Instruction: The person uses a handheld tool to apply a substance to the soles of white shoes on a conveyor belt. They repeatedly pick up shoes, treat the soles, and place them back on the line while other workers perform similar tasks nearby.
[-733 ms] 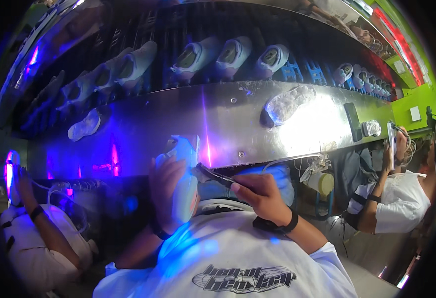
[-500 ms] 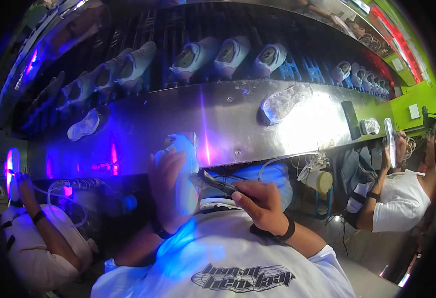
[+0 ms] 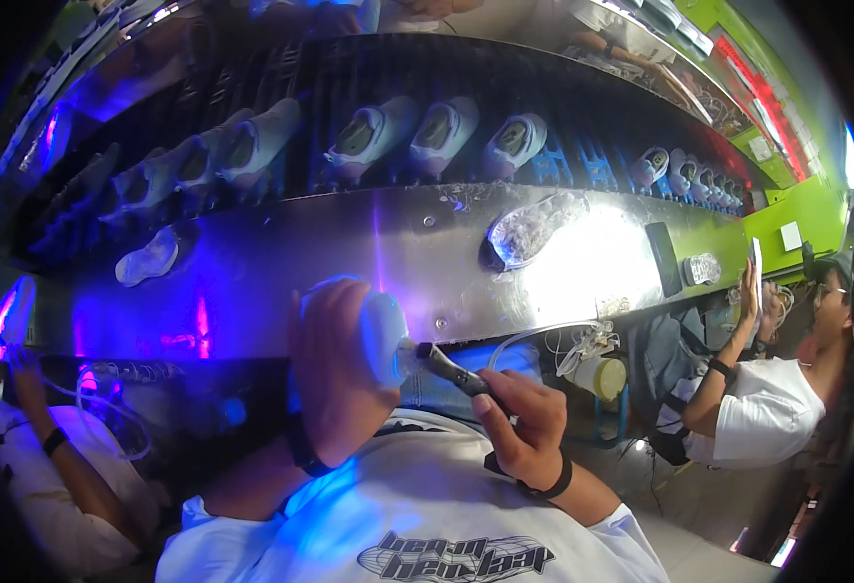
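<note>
Item: white rounded shoe (image 3: 380,330) gripped in my left hand (image 3: 334,379) at ten o'clock, steadying it for slim dark tool (image 3: 451,367), pinched by right hand (image 3: 519,428)

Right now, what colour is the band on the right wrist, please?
Black, seen in the head view: wristband.

A flat black rectangular phone-like slab (image 3: 662,258) is lying on my steel bench; a white square sign (image 3: 791,235) is hanging on the green wall.

Shoe factory line, rows of white shoes (image 3: 378,131) on racks, long steel workbench (image 3: 281,262), seated co-workers
</note>
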A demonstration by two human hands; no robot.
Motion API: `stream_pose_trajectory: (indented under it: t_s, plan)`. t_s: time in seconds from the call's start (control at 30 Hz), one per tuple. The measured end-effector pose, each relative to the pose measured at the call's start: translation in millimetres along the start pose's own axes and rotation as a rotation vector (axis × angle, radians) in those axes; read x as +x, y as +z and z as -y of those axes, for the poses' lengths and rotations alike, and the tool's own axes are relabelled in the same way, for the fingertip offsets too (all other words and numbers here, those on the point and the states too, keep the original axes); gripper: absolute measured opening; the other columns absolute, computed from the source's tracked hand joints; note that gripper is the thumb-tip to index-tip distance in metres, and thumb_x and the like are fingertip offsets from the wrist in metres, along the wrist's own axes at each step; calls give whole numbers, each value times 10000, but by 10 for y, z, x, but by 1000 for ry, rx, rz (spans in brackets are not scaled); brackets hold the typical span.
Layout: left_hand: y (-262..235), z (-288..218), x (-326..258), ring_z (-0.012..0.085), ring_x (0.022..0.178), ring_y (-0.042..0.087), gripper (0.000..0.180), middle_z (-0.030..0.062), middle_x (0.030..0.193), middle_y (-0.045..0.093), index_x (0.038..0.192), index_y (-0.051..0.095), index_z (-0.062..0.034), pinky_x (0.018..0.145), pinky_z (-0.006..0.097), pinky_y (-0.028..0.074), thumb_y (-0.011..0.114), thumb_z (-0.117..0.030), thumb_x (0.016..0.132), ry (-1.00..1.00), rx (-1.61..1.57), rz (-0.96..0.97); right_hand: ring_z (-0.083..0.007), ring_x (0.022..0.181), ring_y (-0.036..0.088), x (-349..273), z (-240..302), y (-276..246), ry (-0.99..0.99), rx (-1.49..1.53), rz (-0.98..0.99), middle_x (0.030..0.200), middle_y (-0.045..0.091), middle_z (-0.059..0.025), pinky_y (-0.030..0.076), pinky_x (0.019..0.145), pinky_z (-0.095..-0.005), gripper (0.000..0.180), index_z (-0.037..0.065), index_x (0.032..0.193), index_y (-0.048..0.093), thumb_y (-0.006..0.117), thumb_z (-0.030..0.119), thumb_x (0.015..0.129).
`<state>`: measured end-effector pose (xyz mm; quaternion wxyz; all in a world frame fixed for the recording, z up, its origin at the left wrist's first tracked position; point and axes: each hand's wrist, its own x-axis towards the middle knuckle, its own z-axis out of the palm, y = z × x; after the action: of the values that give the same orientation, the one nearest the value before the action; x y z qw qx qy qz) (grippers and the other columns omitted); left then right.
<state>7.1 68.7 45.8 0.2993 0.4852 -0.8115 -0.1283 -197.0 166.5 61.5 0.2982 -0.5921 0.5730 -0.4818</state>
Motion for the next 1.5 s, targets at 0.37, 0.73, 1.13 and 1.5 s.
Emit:
stream_pose_trajectory:
  t_s: [0.37,0.73,1.13,1.5]
  plan:
    - [-32,233,354,430,1239,573,767,185,1270,601,1335,533,-50,1108,563,411,778,42,613,88,-50,22,-217,605,649,574,-100,-139,-151,-145,83,773,677,-137,496,574,-315,240,-41,1097,747,746,17,863]
    - [-187,441,656,418,1087,678,600,200,1180,681,1217,659,-22,953,483,550,873,-68,658,44,-141,121,-175,615,604,858,-630,407,-164,211,25,772,670,-124,471,577,-308,244,-50,1136,763,748,87,935]
    - [-160,684,764,394,1078,708,496,199,1181,714,1166,724,-45,959,468,559,904,-134,713,-164,-122,382,-216,608,633,601,-973,623,-127,110,-42,765,680,-138,501,582,-339,214,-27,1115,762,753,78,929]
    - [-176,991,510,354,1205,663,861,222,1314,658,1494,470,24,1029,449,530,905,-176,779,-127,-343,171,-228,663,630,405,-738,466,104,17,16,793,682,-151,476,617,-348,233,-39,1116,754,748,145,972]
